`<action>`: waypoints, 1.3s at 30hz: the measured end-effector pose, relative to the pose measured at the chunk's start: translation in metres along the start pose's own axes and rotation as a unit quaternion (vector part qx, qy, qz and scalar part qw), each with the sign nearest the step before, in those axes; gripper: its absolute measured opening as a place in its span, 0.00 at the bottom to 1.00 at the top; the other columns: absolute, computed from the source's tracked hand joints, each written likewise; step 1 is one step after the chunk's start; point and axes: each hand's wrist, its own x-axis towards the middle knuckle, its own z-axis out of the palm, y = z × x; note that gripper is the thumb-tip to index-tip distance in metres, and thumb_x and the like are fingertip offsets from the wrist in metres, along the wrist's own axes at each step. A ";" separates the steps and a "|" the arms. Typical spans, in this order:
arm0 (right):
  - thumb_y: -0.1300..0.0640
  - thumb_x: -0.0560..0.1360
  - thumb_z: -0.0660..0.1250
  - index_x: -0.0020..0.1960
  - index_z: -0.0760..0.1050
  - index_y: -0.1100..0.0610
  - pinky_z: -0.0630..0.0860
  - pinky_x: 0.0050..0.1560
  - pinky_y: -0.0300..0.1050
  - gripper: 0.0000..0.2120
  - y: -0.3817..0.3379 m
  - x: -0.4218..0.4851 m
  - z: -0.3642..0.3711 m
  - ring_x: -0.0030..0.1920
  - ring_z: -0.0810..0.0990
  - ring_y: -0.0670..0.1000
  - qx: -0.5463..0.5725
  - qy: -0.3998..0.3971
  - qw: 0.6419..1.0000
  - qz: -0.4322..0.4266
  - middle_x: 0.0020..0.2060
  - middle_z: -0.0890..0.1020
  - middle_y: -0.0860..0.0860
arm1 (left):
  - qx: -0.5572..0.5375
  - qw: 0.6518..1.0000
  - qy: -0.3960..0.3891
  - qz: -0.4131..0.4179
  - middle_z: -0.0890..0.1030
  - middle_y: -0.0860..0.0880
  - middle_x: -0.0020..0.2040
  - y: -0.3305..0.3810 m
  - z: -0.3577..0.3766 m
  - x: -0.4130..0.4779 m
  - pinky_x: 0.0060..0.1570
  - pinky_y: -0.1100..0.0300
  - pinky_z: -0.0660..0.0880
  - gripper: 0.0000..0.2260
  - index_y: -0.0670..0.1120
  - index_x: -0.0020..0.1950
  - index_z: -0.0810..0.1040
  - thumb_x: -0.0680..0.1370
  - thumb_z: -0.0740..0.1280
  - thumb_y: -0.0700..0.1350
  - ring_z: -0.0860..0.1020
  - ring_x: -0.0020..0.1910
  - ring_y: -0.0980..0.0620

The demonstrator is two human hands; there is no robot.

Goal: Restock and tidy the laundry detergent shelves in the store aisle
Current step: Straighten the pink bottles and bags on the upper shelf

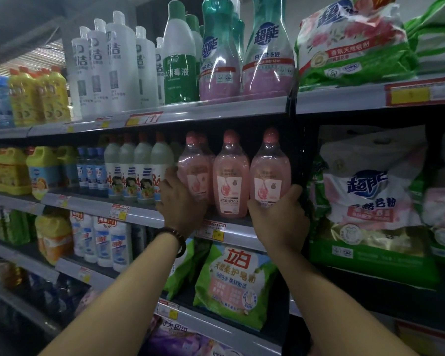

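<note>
Hands: my left hand [181, 199] and my right hand [278, 217] are both raised to the middle shelf [139, 214]. There, 3 pink detergent bottles [231, 191] stand upright in a row at its front edge.

My left hand is curled round the lower left flank of the left pink bottle [194, 173]. Its fingertips [170, 173] reach between that bottle and the neighbouring white bottles [139, 173].

My right hand grips the base of the right pink bottle [269, 173]. Its fingers [294, 192] wrap round the bottle's right side, just beside the dark shelf upright [299, 160].

The middle pink bottle [231, 176] stands between my 2 hands, touched by neither, with its label facing me. A second pink cap shows just behind the left pink bottle. Whether either held bottle is lifted off the shelf I cannot tell, since my hands cover their bases.

A dark beaded bracelet [176, 237] circles my left wrist. A price tag [213, 231] hangs on the shelf edge between my wrists.

On the shelf above, directly over the pink row, stand 2 taller bottles with teal tops [220, 52]. On the shelf below, a green soap-powder bag [231, 281] appears between my forearms. Right of the upright, large powder bags [365, 196] fill the next bay.
</note>
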 end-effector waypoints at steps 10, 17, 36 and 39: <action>0.37 0.67 0.74 0.59 0.62 0.53 0.84 0.43 0.57 0.33 0.001 0.001 0.003 0.43 0.85 0.58 -0.005 0.008 1.000 -0.002 0.46 0.81 0.51 | -0.225 0.957 -0.182 -0.004 0.79 0.43 0.65 -0.051 -0.022 0.031 0.56 0.45 0.84 0.35 0.54 0.75 0.56 0.78 0.70 0.30 0.82 0.64 0.46; 0.37 0.68 0.75 0.59 0.61 0.52 0.84 0.42 0.57 0.32 0.002 0.000 0.003 0.42 0.85 0.58 -0.002 0.008 1.000 -0.003 0.46 0.80 0.51 | 0.051 0.998 -0.014 -0.042 0.71 0.40 0.67 -0.011 0.010 0.012 0.62 0.40 0.75 0.49 0.44 0.73 0.61 0.62 0.82 0.61 0.73 0.64 0.38; 0.37 0.68 0.76 0.59 0.62 0.53 0.84 0.43 0.58 0.33 0.002 0.000 0.003 0.42 0.84 0.58 -0.004 0.007 1.000 -0.004 0.44 0.76 0.48 | -0.012 0.999 -0.039 -0.031 0.77 0.48 0.66 -0.016 -0.001 0.006 0.62 0.31 0.74 0.43 0.51 0.74 0.64 0.65 0.76 0.66 0.78 0.64 0.43; 0.37 0.67 0.75 0.58 0.62 0.53 0.83 0.43 0.58 0.33 0.002 0.000 0.003 0.41 0.84 0.58 -0.001 0.010 1.000 -0.008 0.43 0.76 0.48 | 0.007 0.999 0.052 -0.001 0.71 0.44 0.66 0.008 -0.006 -0.017 0.65 0.37 0.71 0.36 0.46 0.72 0.66 0.68 0.76 0.50 0.72 0.65 0.40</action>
